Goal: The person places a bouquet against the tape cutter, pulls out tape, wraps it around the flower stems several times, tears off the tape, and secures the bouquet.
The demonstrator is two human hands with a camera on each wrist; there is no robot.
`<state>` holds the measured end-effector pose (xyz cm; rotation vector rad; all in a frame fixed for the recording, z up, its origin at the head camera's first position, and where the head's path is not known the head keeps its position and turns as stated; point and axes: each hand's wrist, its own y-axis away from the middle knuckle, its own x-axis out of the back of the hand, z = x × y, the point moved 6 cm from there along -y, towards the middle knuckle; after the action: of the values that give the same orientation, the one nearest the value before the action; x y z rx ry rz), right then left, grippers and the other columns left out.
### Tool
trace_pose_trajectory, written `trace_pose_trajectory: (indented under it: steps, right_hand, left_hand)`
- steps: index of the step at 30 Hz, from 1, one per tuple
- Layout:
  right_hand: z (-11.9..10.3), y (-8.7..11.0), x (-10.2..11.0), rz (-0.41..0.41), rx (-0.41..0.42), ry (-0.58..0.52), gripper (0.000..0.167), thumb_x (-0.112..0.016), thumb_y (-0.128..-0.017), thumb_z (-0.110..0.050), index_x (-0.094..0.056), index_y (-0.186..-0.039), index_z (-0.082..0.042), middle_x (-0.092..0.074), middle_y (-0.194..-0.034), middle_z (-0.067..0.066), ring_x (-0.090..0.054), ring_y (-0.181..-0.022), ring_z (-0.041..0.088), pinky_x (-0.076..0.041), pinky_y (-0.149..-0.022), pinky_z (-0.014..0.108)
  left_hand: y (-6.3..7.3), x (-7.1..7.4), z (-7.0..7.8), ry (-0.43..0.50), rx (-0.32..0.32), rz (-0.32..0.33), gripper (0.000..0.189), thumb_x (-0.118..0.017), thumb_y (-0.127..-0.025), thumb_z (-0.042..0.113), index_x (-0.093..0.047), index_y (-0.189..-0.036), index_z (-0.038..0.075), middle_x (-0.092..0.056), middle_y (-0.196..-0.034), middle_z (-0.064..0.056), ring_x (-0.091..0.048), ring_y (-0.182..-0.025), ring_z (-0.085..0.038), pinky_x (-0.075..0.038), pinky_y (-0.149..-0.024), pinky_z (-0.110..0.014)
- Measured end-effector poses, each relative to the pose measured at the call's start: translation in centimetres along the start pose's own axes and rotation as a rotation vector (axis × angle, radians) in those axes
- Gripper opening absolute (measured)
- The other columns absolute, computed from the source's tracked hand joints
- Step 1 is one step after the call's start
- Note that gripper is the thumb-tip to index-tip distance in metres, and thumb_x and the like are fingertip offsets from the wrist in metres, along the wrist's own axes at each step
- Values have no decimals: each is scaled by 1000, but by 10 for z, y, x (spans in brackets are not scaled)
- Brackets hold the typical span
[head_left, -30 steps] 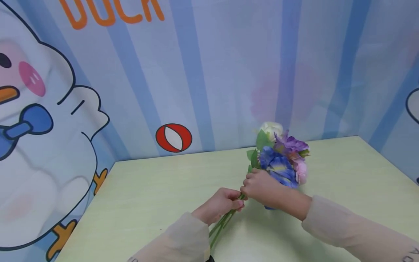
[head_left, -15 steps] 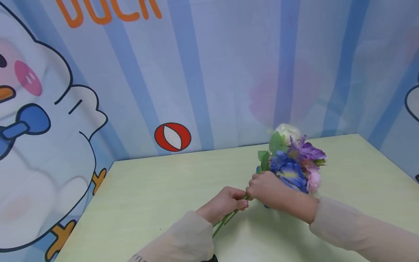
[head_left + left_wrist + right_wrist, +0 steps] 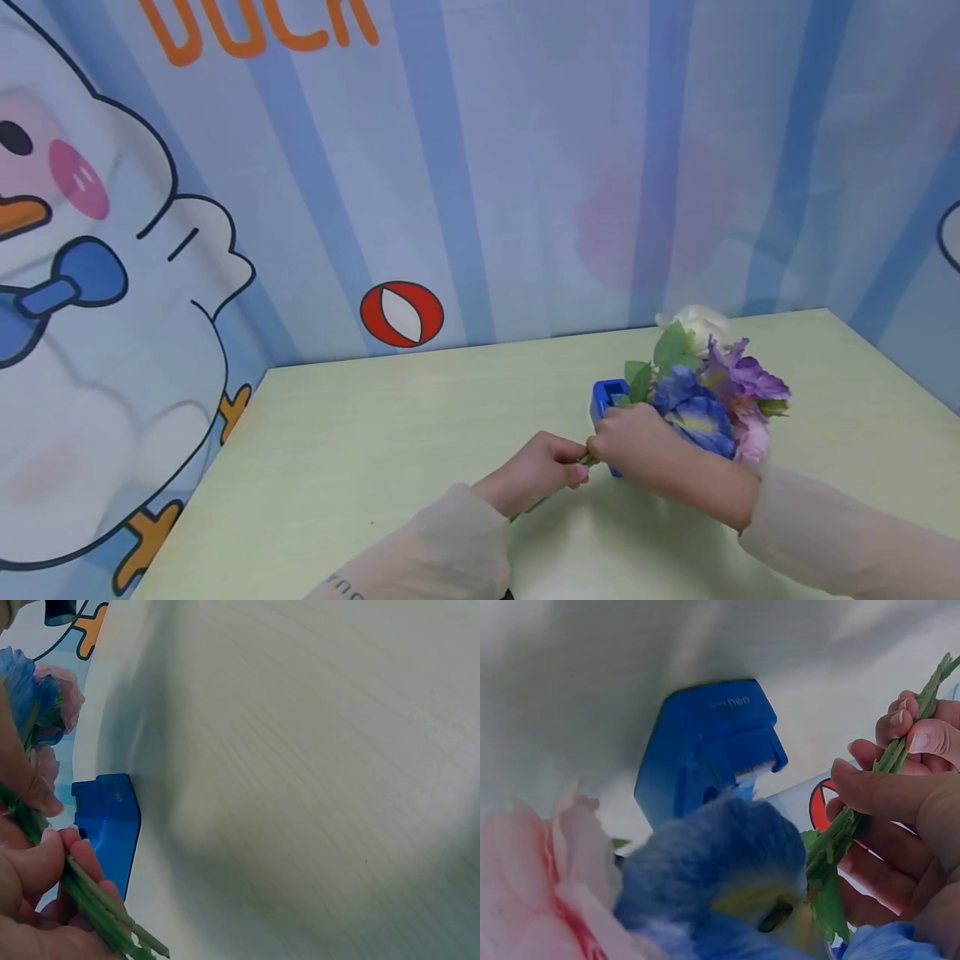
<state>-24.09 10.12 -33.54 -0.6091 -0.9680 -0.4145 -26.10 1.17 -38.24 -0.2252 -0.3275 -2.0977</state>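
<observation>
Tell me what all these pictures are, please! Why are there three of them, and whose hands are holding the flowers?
They all show one person, who wears three small cameras. One sits on the head and looks down at the pale green table. One sits on each wrist and looks closely at that hand.

In the head view, the left hand and the right hand both grip the green stems of a bunch of flowers: blue, purple, pink and white ones. The left hand holds lower down the stems, and the right hand holds nearer the blooms.

On the table, just behind the hands, lies a blue plastic thing. I cannot tell what it is. Behind the table hangs a striped cartoon duck wall.
</observation>
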Motion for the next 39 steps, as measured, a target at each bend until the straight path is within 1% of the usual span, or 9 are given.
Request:
trace_pose_trajectory:
  steps: [3,5,9,13,16,20,28,35,39]
  right_hand:
    - [0,5,-3,-14,-23,-34,27,-78,-66,-2,-58,-58,-19,-45,-52,-6,-41,-47,9,-37,-40,25]
    - [0,7,-4,-18,-31,-54,25,-77,-66,-2,-60,-60,-18,-47,-53,-6,-42,-48,10,-37,-40,25]
    - [-2,12,-5,-30,-48,-81,21,-77,-66,-3,-61,-62,-17,-51,-55,-5,-45,-48,11,-38,-40,26]
    - [-4,18,-8,-38,-61,-72,20,-78,-66,-4,-61,-63,-16,-54,-56,-3,-47,-49,13,-41,-40,29]
    - [-5,22,-12,-35,-75,-79,22,-78,-65,-3,-61,-62,-17,-54,-56,-3,-49,-49,13,-41,-40,30]
    - [-5,28,-18,-36,-106,-97,26,-76,-63,1,-58,-60,-17,-53,-55,-3,-48,-49,14,-41,-39,32]
    - [-3,33,-24,-92,-143,-121,24,-74,-65,0,-60,-61,-19,-53,-56,-3,-49,-50,14,-41,-40,33]
    - [-4,39,-30,-94,-153,-127,24,-74,-62,2,-60,-61,-17,-52,-56,-1,-48,-49,14,-43,-40,33]
    - [-5,44,-35,-95,-152,-127,23,-74,-61,1,-60,-60,-18,-52,-54,-2,-48,-48,13,-42,-40,33]
  left_hand:
    - [-1,-4,-1,-2,-28,-31,19,-58,-85,-10,-66,-102,-12,-57,-72,-4,-46,-64,-8,-36,-59,-18]
    - [-1,-5,-2,-13,-37,-46,20,-58,-85,-9,-66,-104,-10,-60,-75,-7,-46,-65,-8,-37,-61,-18]
    - [-1,-9,-4,-28,-47,-65,22,-57,-86,-8,-65,-106,-9,-65,-87,-19,-48,-67,-7,-40,-65,-17]
    - [-2,-14,-6,-42,-63,-83,23,-58,-85,-8,-65,-107,-9,-65,-93,-24,-48,-68,-6,-40,-65,-16]
    - [-4,-18,-10,-59,-78,-89,22,-58,-85,-8,-65,-106,-9,-65,-93,-24,-47,-67,-6,-39,-62,-15]
    - [-6,-24,-12,-95,-87,-68,21,-59,-84,-8,-66,-104,-9,-66,-90,-22,-47,-66,-5,-38,-60,-15]
    - [-7,-30,-14,-197,-84,-52,20,-61,-85,-3,-67,-104,-5,-64,-77,-5,-44,-60,-4,-36,-56,-16]
    - [-7,-35,-14,-207,-113,-41,17,-62,-84,-4,-68,-100,-5,-63,-74,-7,-43,-59,-3,-35,-56,-16]
    - [-7,-38,-20,-250,-112,-44,16,-63,-84,-2,-69,-99,-3,-62,-73,-3,-42,-59,-1,-36,-57,-16]
